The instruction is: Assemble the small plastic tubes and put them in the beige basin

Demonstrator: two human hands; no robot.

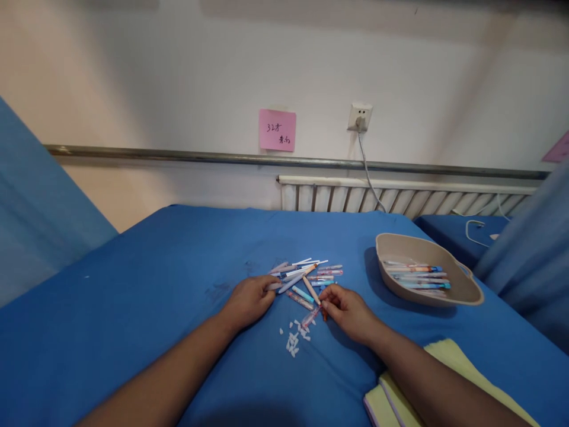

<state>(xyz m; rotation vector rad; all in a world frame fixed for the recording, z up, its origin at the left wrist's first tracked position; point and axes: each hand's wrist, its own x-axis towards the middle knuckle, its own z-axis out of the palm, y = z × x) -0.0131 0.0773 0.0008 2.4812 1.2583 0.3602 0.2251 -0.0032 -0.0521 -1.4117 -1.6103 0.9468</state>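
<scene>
On the blue sheet lies a loose heap of pen parts (306, 274): white refills, pale barrels and clear printed barrels. At its left edge my left hand (249, 303) is closed, with a pale pen barrel (272, 286) at its fingertips. My right hand (347, 309) pinches at the heap's right side, where the end of a peach-coloured barrel (311, 289) and a clear pink barrel (310, 317) meet. Which of these pen parts it grips, I cannot tell. Small white cone-shaped tips (293, 342) lie scattered below the heap, between my forearms.
A beige basin (462, 293) holding several pens (418, 277) stands to the right. Under my right forearm lies a folded yellow cloth (457, 362). Behind the bed are a radiator (338, 196), a metal rail (200, 155) and a plugged cord (365, 154). Blue curtains hang at both sides.
</scene>
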